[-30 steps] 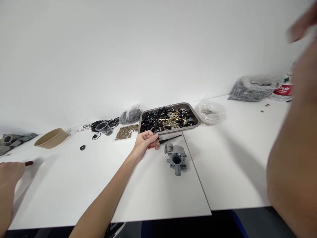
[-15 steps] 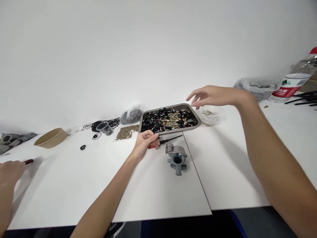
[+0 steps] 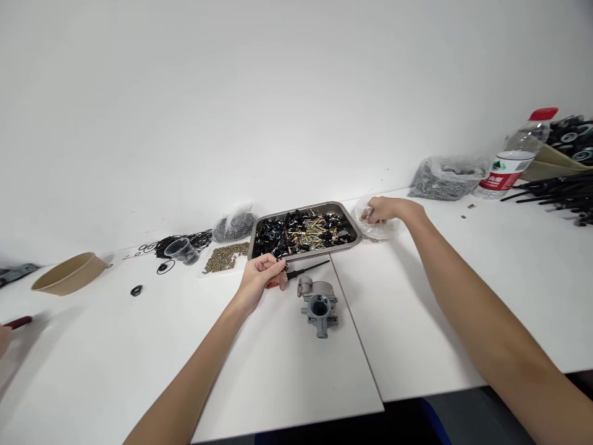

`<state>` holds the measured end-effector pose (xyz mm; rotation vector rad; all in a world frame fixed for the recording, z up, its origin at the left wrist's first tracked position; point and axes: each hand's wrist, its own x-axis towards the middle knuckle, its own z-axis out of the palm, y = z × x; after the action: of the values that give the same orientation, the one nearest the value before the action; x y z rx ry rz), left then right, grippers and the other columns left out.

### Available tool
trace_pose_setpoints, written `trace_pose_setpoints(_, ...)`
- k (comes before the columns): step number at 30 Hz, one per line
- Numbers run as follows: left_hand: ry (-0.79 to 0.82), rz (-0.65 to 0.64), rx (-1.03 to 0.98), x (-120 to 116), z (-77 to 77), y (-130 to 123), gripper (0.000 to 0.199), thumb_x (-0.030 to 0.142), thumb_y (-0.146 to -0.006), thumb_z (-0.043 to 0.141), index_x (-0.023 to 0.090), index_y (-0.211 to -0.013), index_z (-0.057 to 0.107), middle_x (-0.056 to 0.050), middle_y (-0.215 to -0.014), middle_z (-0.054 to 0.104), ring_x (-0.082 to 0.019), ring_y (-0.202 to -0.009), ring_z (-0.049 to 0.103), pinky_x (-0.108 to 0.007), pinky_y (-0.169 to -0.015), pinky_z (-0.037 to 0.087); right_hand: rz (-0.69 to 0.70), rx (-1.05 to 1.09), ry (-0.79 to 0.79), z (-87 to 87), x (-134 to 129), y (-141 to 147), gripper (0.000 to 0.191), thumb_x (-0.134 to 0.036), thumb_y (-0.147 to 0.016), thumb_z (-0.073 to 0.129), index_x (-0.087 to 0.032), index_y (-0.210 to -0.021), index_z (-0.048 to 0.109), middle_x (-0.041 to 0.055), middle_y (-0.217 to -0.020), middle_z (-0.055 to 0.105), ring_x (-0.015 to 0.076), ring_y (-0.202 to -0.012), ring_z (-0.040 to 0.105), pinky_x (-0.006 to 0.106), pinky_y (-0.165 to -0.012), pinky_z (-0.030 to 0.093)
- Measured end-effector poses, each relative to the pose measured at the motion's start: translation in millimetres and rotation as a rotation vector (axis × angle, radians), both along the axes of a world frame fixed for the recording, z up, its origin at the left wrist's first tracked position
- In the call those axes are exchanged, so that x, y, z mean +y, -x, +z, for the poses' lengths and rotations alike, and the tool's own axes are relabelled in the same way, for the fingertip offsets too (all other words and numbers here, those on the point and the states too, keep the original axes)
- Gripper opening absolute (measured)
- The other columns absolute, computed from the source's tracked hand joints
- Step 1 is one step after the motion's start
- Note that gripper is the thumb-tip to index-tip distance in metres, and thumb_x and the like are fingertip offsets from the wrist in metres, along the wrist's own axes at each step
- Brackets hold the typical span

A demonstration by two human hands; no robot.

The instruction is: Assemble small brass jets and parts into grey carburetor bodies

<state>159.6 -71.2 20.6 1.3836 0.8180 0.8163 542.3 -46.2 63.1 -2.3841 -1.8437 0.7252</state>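
Note:
My left hand (image 3: 259,279) is closed in a pinch just in front of the metal tray, with a small dark part at its fingertips, too small to name. Below those fingers lies a screwdriver (image 3: 303,270) with a red handle and black shaft, partly covered by the hand. A grey metal carburetor body (image 3: 319,307) sits on the table nearby, its round bore facing me. My right hand (image 3: 383,210) reaches down into a clear plastic bag (image 3: 377,232) right of the tray, fingers curled together; whatever they grip is hidden.
The metal tray (image 3: 354,238) holds black parts and brass-coloured screws. Left of it are small brass pieces (image 3: 227,256), a bag (image 3: 234,225), a plastic cup (image 3: 183,250), black rings and a tan bowl (image 3: 69,275). A bottle (image 3: 507,164) and another bag (image 3: 445,179) stand right. Another person's hand (image 3: 4,339) shows far left.
My right hand has moved from above the tray's right corner down into the clear bag. My left hand keeps its pinch by the screwdriver. The view has shifted somewhat to the right.

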Motion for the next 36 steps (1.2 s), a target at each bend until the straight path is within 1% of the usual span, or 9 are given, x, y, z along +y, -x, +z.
trace_pose_setpoints(4, -0.003, 0.003, -0.009, -1, 1.8, -1, 0.043, 0.043, -0.076, 0.079, 0.017, -0.066, 0.046, -0.002, -0.051, 0.06, -0.015, -0.046, 0.058, -0.023, -0.048, 0.026, -0.005, -0.069, -0.1, -17.9, 6, 17, 0.035, -0.02, -0.079, 0.064, -0.016, -0.114, 0.066, 0.0158, -0.119, 0.068, 0.0288, -0.103, 0.066, 0.032, -0.079, 0.05)
trace_pose_setpoints(8, 0.004, 0.012, -0.007, -1, 2.4, -1, 0.043, 0.043, -0.075, 0.08, 0.016, -0.066, 0.048, -0.001, -0.052, 0.06, -0.016, -0.046, 0.059, -0.023, -0.047, 0.028, 0.015, -0.063, -0.124, -25.2, 5, 22, 0.03, -0.019, -0.082, 0.059, -0.017, -0.11, 0.067, 0.0137, -0.116, 0.07, 0.0258, -0.099, 0.066, 0.03, -0.078, 0.049)
trace_pose_setpoints(11, 0.003, 0.016, -0.01, 0, 2.3, -1, 0.043, 0.042, -0.075, 0.08, 0.016, -0.065, 0.048, 0.0, -0.052, 0.059, -0.016, -0.046, 0.06, -0.023, -0.047, 0.03, 0.021, -0.06, -0.121, -23.7, 3, 20, 0.029, -0.02, -0.082, 0.058, -0.016, -0.11, 0.067, 0.0135, -0.115, 0.07, 0.0246, -0.096, 0.065, 0.029, -0.076, 0.048)
trace_pose_setpoints(17, 0.008, 0.028, -0.02, 0, 2.2, 0, 0.042, 0.042, -0.074, 0.081, 0.016, -0.065, 0.048, 0.001, -0.049, 0.056, -0.017, -0.046, 0.061, -0.022, -0.045, 0.027, -0.007, -0.069, -0.103, -20.0, 4, 6, 0.031, -0.023, -0.082, 0.061, -0.019, -0.112, 0.068, 0.011, -0.116, 0.069, 0.0229, -0.094, 0.064, 0.027, -0.073, 0.046)
trace_pose_setpoints(24, -0.021, 0.017, 0.0, 1, 0.5, 1, 0.041, 0.042, -0.076, 0.079, 0.016, -0.066, 0.048, -0.001, -0.048, 0.058, -0.016, -0.046, 0.059, -0.021, -0.045, 0.027, 0.012, -0.04, -0.046, -7.6, 0, 4, 0.027, -0.035, -0.086, 0.062, -0.017, -0.103, 0.07, 0.0099, -0.099, 0.072, 0.0227, -0.084, 0.066, 0.029, -0.072, 0.047)
trace_pose_setpoints(27, -0.099, 0.064, 0.03, 0, 1.0, 0, 0.041, 0.045, -0.077, 0.078, 0.018, -0.067, 0.048, -0.005, -0.053, 0.064, -0.017, -0.05, 0.061, -0.022, -0.044, 0.031, -0.014, -0.061, -0.037, -3.2, -2, 8, 0.032, -0.043, -0.088, 0.06, -0.018, -0.107, 0.068, 0.0111, -0.108, 0.071, 0.0255, -0.09, 0.066, 0.031, -0.073, 0.049)
trace_pose_setpoints(30, -0.209, 0.152, 0.11, -5, 2.2, -2, 0.041, 0.047, -0.073, 0.08, 0.018, -0.068, 0.051, -0.004, -0.054, 0.064, -0.017, -0.051, 0.061, -0.024, -0.046, 0.039, -0.051, -0.1, -0.026, -0.9, -1, 10, 0.038, -0.048, -0.087, 0.06, -0.018, -0.111, 0.066, 0.0142, -0.119, 0.068, 0.0301, -0.096, 0.066, 0.035, -0.073, 0.049)
trace_pose_setpoints(33, -0.343, 0.234, 0.193, -11, 2.5, -5, 0.039, 0.046, -0.069, 0.083, 0.018, -0.068, 0.054, -0.002, -0.056, 0.063, -0.014, -0.05, 0.057, -0.025, -0.051, 0.043, -0.051, -0.121, -0.02, -0.6, 0, 9, 0.036, -0.044, -0.087, 0.06, -0.017, -0.11, 0.066, 0.0149, -0.119, 0.067, 0.0298, -0.098, 0.066, 0.035, -0.074, 0.049)
trace_pose_setpoints(36, -0.454, 0.275, 0.228, -15, 2.0, -6, 0.037, 0.043, -0.07, 0.082, 0.019, -0.067, 0.054, 0.0, -0.057, 0.061, -0.013, -0.052, 0.054, -0.025, -0.055, 0.044, -0.054, -0.149, -0.022, -2.7, 1, 10, 0.038, -0.037, -0.085, 0.063, -0.017, -0.117, 0.064, 0.0148, -0.121, 0.066, 0.0297, -0.102, 0.064, 0.034, -0.075, 0.049)
